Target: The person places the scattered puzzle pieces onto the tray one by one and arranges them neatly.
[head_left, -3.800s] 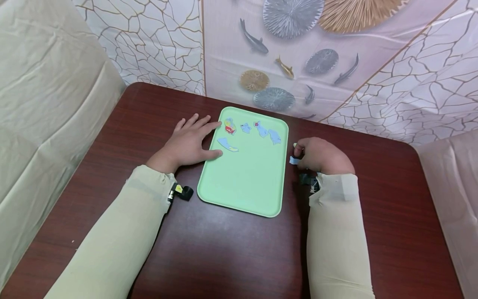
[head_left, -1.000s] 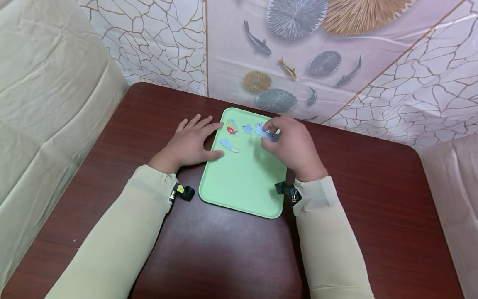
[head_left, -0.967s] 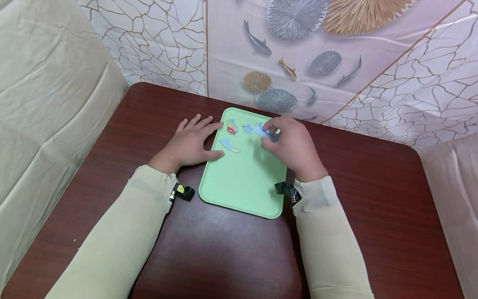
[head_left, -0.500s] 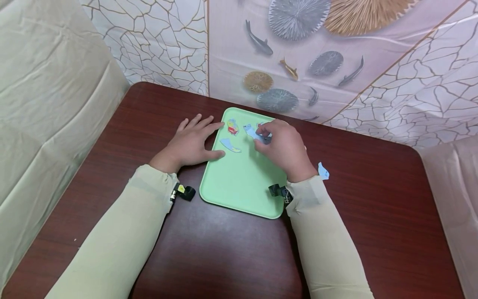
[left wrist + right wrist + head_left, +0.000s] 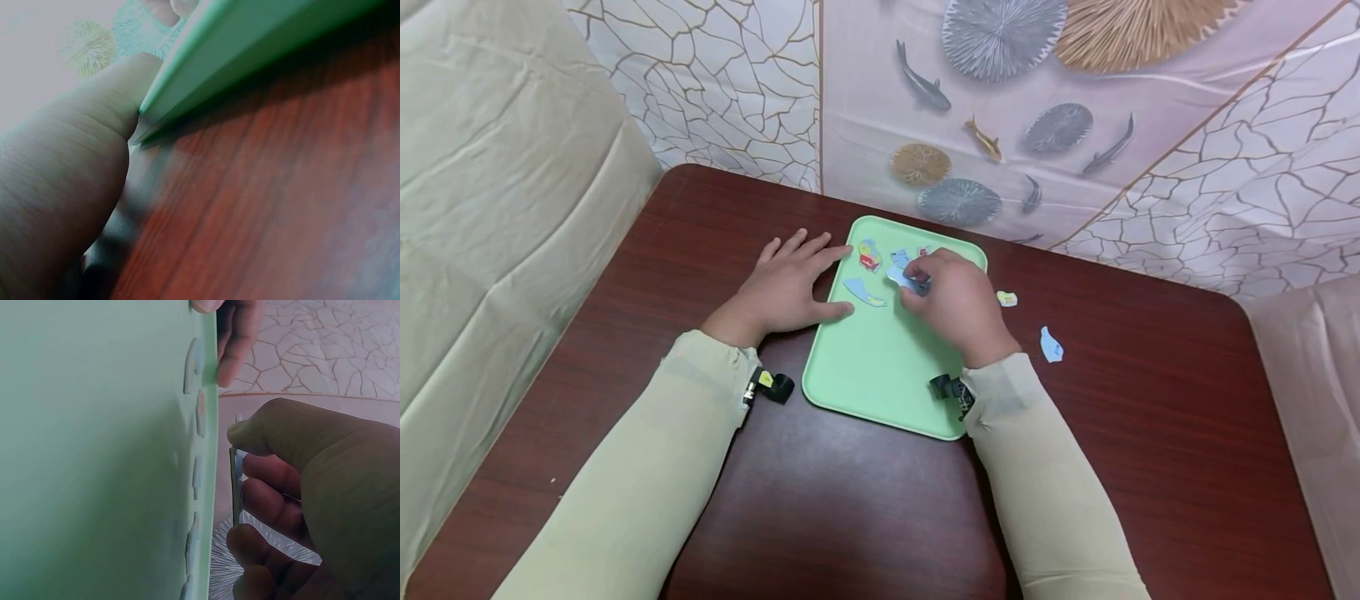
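My right hand [image 5: 958, 304] pinches a flat, light-blue puzzle piece [image 5: 895, 275] between thumb and fingers above the green tray [image 5: 880, 383]. In the right wrist view, a gap separates this held puzzle piece [image 5: 236, 487] from the tray surface. Spread out at the tray's left edge is my left hand [image 5: 782, 287], its thumb [image 5: 94, 119] touching the rim. A red-and-yellow piece [image 5: 869, 258], a curved blue piece [image 5: 865, 293] and a small blue piece [image 5: 900, 257] lie in the tray. Beside my right fingers, a piece with a red mark [image 5: 923, 250] is partly covered.
On the brown table [image 5: 850, 517], right of the tray, lie a yellowish piece [image 5: 1007, 298] and a pale blue piece [image 5: 1052, 344]. A patterned cloth [image 5: 887, 100] hangs behind the table's far edge. Small cameras sit at both wrists.
From right of the tray, my right hand has come over it, then shifted left and slightly nearer with the puzzle piece. Two pieces on the table are now uncovered. My left hand stays put.
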{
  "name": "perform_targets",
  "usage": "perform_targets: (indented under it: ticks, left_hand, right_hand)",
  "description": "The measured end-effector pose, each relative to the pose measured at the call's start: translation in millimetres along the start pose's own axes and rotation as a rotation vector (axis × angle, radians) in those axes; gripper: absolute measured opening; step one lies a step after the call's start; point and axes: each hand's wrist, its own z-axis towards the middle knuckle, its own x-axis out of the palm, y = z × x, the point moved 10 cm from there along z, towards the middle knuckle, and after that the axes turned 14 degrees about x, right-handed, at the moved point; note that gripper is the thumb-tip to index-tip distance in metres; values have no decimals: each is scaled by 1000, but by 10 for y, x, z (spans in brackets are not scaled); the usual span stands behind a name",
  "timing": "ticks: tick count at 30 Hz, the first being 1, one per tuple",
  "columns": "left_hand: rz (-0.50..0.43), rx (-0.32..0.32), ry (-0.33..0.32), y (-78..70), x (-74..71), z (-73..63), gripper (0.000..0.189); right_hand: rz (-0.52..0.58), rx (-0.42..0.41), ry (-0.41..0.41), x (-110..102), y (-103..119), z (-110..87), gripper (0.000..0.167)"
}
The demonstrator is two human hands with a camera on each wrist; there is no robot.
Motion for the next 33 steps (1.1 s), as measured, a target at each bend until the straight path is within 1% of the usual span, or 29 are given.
perform_targets:
  ticks: [13, 20, 33]
  left_hand:
    - [-5, 3, 0, -9, 6, 3, 95]
    - [0, -1, 0, 4, 6, 1, 95]
    - [-7, 6, -1, -2, -2, -2, 95]
  right_hand:
    - [-44, 13, 18, 150, -24, 5, 19]
    - [-52, 16, 45, 184, -21, 0, 20]
    - [-64, -10, 69, 216, 15, -13, 21]
